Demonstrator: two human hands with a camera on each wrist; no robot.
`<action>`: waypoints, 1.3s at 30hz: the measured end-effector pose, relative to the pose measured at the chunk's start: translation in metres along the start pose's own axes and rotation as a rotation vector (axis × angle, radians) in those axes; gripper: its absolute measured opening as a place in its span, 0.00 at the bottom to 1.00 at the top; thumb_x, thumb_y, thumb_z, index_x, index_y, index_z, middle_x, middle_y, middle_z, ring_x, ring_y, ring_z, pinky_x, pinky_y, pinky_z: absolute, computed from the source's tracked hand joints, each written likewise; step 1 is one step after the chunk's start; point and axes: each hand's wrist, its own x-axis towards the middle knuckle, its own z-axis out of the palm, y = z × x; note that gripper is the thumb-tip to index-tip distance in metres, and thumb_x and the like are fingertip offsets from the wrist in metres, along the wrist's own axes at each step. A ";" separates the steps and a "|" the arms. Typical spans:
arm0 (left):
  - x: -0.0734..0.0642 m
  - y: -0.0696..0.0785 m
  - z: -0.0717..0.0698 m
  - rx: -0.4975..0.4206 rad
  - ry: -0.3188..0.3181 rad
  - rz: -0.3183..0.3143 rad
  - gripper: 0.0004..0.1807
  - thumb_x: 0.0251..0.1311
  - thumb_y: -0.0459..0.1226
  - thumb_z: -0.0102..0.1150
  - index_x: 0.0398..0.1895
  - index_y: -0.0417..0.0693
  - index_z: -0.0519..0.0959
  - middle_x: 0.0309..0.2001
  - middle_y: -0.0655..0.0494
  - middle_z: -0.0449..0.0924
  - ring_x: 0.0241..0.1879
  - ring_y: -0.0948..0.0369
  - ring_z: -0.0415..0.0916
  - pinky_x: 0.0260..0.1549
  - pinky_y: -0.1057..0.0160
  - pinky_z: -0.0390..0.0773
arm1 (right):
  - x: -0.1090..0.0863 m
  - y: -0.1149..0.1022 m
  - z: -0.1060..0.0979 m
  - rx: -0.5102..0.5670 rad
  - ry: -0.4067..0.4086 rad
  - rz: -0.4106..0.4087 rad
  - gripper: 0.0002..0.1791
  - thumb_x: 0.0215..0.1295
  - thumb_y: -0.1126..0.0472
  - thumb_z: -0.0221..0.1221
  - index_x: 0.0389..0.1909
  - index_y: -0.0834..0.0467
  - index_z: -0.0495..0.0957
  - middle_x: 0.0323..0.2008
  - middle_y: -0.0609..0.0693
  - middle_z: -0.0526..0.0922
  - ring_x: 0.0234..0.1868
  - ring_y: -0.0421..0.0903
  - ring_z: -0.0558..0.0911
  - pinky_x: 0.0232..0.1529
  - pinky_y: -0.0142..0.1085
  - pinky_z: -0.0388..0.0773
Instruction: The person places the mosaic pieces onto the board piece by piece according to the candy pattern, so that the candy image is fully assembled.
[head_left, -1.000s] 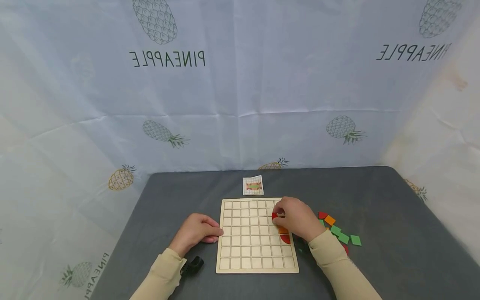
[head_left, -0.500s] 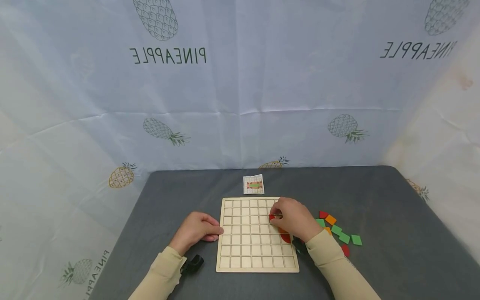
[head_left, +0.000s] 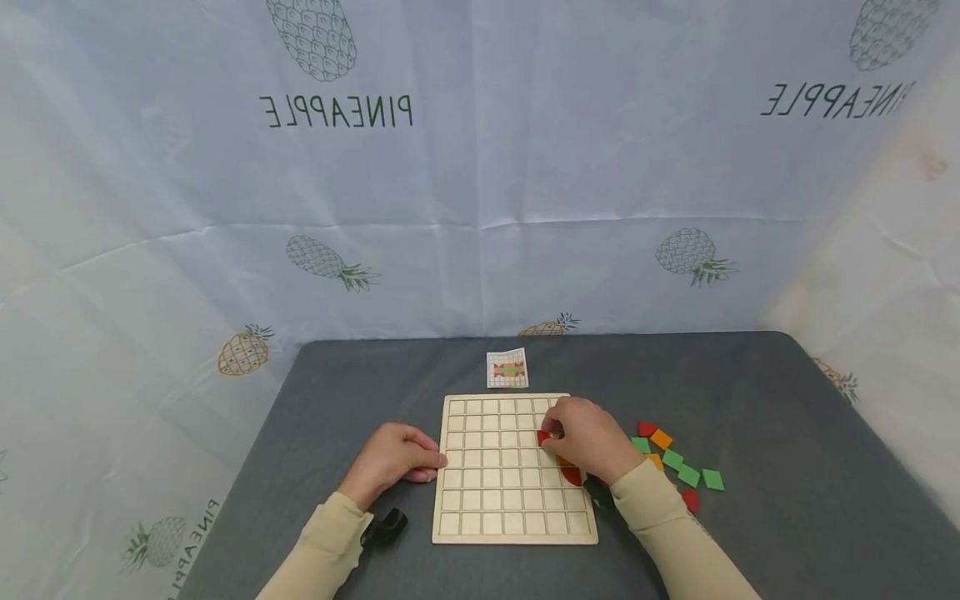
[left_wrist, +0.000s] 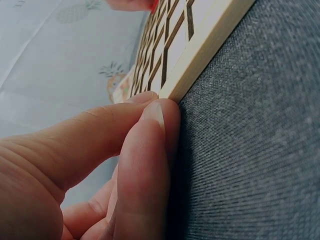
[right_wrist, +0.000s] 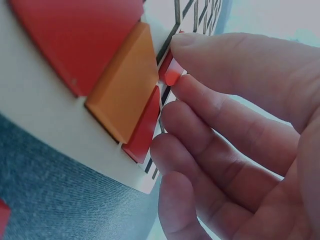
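A pale wooden board (head_left: pixel 480 479) with a grid of grooved squares lies on the table. My left hand (head_left: pixel 393 458) pinches its left edge between thumb and finger, also plain in the left wrist view, where the board's edge (left_wrist: pixel 195 60) runs up from the fingertips. Over the board's right part, my right hand (head_left: pixel 588 433) pinches a small red tile (right_wrist: pixel 172 72) between thumb and forefinger, right at the grid. Beside it an orange tile (right_wrist: pixel 125 82) sits on the board between a larger red tile (right_wrist: pixel 80 40) and another red tile (right_wrist: pixel 145 130).
Loose tiles lie right of the board: several green tiles (head_left: pixel 688 476), an orange tile (head_left: pixel 661 439) and red tiles (head_left: pixel 690 500). A small printed pattern card (head_left: pixel 507 369) lies behind the board. A pineapple-print cloth (head_left: pixel 480 167) hangs behind the grey table (head_left: pixel 360 375).
My right hand has shifted slightly left with the red tile, then hardly moved in the last half second. My left hand stays at the board's edge.
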 end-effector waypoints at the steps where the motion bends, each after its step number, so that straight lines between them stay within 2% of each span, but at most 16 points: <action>1: 0.000 0.000 0.000 0.001 0.001 -0.003 0.15 0.53 0.36 0.84 0.40 0.39 0.89 0.31 0.49 0.91 0.27 0.63 0.88 0.31 0.63 0.90 | 0.000 0.000 0.000 -0.001 0.000 0.001 0.07 0.61 0.59 0.79 0.33 0.51 0.89 0.31 0.42 0.82 0.31 0.39 0.76 0.34 0.36 0.80; 11: 0.001 0.002 0.000 0.002 0.007 0.003 0.15 0.53 0.37 0.84 0.40 0.39 0.89 0.31 0.50 0.91 0.27 0.63 0.89 0.32 0.63 0.90 | 0.000 0.002 -0.005 0.012 0.019 -0.018 0.07 0.62 0.58 0.79 0.32 0.50 0.88 0.31 0.42 0.82 0.31 0.39 0.76 0.33 0.35 0.79; 18: 0.001 0.002 0.002 0.010 0.005 0.000 0.15 0.53 0.37 0.84 0.40 0.40 0.90 0.31 0.51 0.91 0.27 0.63 0.88 0.32 0.63 0.90 | -0.007 0.026 -0.024 0.011 0.062 0.001 0.05 0.66 0.56 0.75 0.38 0.51 0.90 0.35 0.44 0.84 0.36 0.41 0.80 0.39 0.40 0.84; 21: 0.001 0.000 0.003 0.004 0.008 -0.005 0.15 0.52 0.37 0.85 0.39 0.40 0.89 0.31 0.51 0.91 0.27 0.63 0.88 0.32 0.63 0.90 | -0.020 0.044 -0.036 0.011 0.071 0.004 0.05 0.67 0.56 0.74 0.40 0.51 0.90 0.37 0.44 0.85 0.39 0.41 0.82 0.45 0.44 0.87; 26: 0.001 -0.001 0.002 0.007 0.026 -0.007 0.15 0.52 0.37 0.85 0.39 0.41 0.89 0.30 0.51 0.91 0.26 0.63 0.88 0.31 0.63 0.89 | -0.051 0.081 -0.060 -0.003 0.078 0.030 0.05 0.69 0.57 0.74 0.42 0.52 0.90 0.39 0.44 0.86 0.39 0.42 0.83 0.43 0.44 0.86; 31: 0.000 -0.001 0.001 0.019 0.024 -0.015 0.15 0.52 0.38 0.85 0.39 0.42 0.90 0.29 0.51 0.91 0.26 0.63 0.88 0.30 0.63 0.89 | -0.087 0.118 -0.081 0.032 0.025 0.055 0.10 0.67 0.58 0.74 0.47 0.54 0.89 0.45 0.48 0.87 0.46 0.49 0.87 0.45 0.49 0.88; 35: 0.001 -0.001 0.001 0.015 0.017 -0.010 0.15 0.52 0.38 0.85 0.39 0.41 0.90 0.29 0.51 0.91 0.27 0.63 0.88 0.30 0.63 0.89 | -0.111 0.144 -0.088 -0.002 0.004 0.083 0.17 0.62 0.56 0.78 0.50 0.54 0.89 0.46 0.48 0.87 0.48 0.52 0.87 0.46 0.51 0.88; 39: 0.002 -0.002 0.001 0.009 0.013 -0.012 0.16 0.52 0.38 0.85 0.40 0.41 0.90 0.30 0.51 0.91 0.27 0.63 0.88 0.31 0.63 0.90 | -0.123 0.163 -0.087 -0.037 -0.005 0.102 0.21 0.59 0.57 0.80 0.52 0.55 0.88 0.48 0.50 0.87 0.48 0.53 0.87 0.47 0.53 0.88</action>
